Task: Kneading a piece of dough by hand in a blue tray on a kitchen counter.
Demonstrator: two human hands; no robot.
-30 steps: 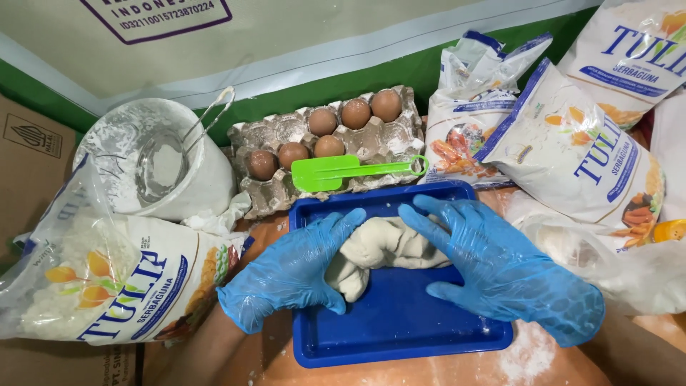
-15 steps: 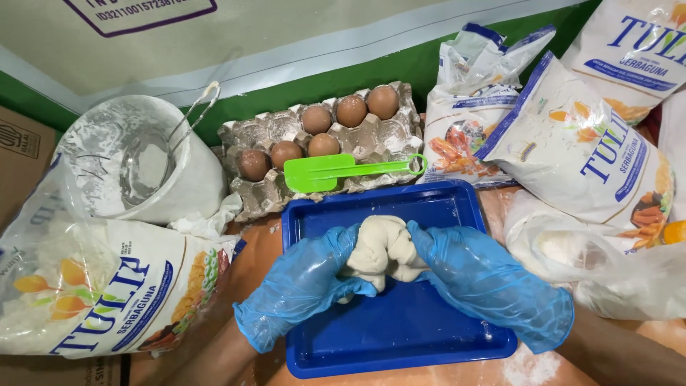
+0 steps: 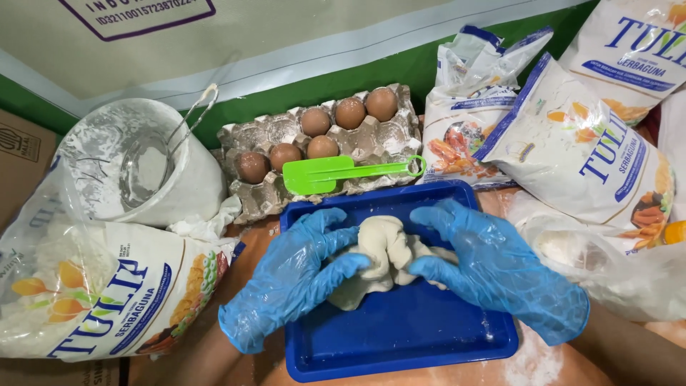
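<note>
Cupping a soft, folded lump of pale dough [image 3: 386, 250], the gloved left hand [image 3: 289, 282] and right hand [image 3: 493, 268] close their fingers on it over a glossy blue plastic tray [image 3: 400, 343].

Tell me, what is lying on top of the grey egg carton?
Five brown eggs sit in the egg carton, and a green spatula lies across its front edge. The cups under the spatula are hidden.

Gloved left hand [image 3: 296, 275], right hand [image 3: 493, 268] cupping dough [image 3: 386, 250], blue tray [image 3: 400, 343]
</note>
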